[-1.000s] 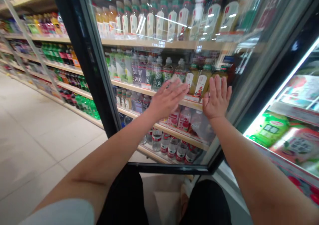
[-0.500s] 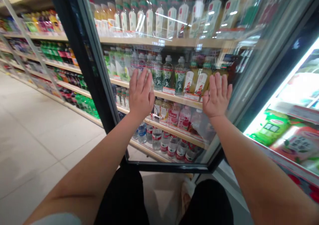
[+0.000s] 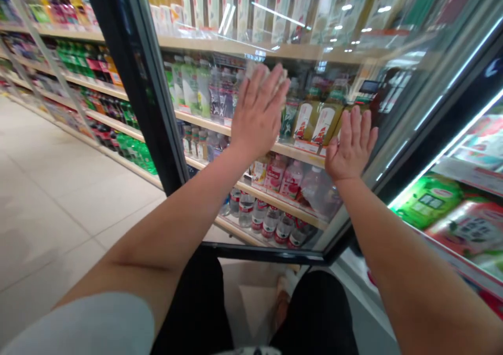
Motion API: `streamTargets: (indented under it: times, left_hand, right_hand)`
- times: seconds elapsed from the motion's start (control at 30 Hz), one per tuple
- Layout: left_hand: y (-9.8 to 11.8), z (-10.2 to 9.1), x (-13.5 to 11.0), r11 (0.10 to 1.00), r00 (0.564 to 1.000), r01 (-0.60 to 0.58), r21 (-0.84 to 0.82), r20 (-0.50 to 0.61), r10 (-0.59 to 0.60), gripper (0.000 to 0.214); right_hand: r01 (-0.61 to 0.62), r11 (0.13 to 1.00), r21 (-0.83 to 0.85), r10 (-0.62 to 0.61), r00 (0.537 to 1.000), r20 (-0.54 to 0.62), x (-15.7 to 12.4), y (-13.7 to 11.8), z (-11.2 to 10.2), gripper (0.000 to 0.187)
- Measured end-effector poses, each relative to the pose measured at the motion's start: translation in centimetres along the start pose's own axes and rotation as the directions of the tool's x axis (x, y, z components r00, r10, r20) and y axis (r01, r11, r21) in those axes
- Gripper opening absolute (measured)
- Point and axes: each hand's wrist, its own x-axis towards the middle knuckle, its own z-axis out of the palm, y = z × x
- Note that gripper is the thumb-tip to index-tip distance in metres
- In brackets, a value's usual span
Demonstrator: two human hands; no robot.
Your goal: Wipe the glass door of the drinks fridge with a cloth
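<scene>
Your left hand (image 3: 257, 114) lies open and flat on the glass door (image 3: 236, 187), fingers spread, with what looks like a pale cloth (image 3: 271, 77) beneath the fingertips; I cannot confirm it. Your right hand (image 3: 351, 146) is also open, palm on the same pane, nearer the hinge side and lower. The door stands swung out from the lit cooler (image 3: 451, 198). Judged stiff, smooth and slippery, breakable under a knock; press flat on the glass and grip only at its black frame (image 3: 118, 56). Drink bottles (image 3: 275, 224) show behind the door.
</scene>
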Motion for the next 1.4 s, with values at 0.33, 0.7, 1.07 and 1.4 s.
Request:
streamTargets:
  times: [0.33, 0.7, 1.07, 1.4]
  left_hand:
    - [-3.6, 0.2, -10.0, 0.995, 0.986, 0.089, 0.051, -0.143, -0.081, 0.055]
    - [3.1, 2.2, -6.9, 0.991, 0.988, -0.025, -0.132, 0.15, 0.045, 0.06]
    - [-1.4, 0.3, -6.1, 0.989, 0.987, 0.147, -0.011, -0.064, -0.147, 0.059]
    - [-5.4, -0.4, -1.0, 0.993, 0.989, 0.113, -0.03, -0.097, -0.115, 0.064]
  right_hand:
    - [-0.011, 1.0, 0.005, 0.011, 0.999, 0.036, -0.1, -0.2, -0.6, 0.061]
    - [-0.086, 0.992, 0.091, 0.073, 0.987, 0.145, 0.1, -1.2, -2.3, 0.062]
    - [-0.036, 0.995, 0.097, 0.032, 0.999, 0.038, -0.1, 0.0, 0.0, 0.065]
    - [-0.026, 0.999, 0.027, 0.026, 1.0, 0.012, -0.1, 0.1, 0.1, 0.062]
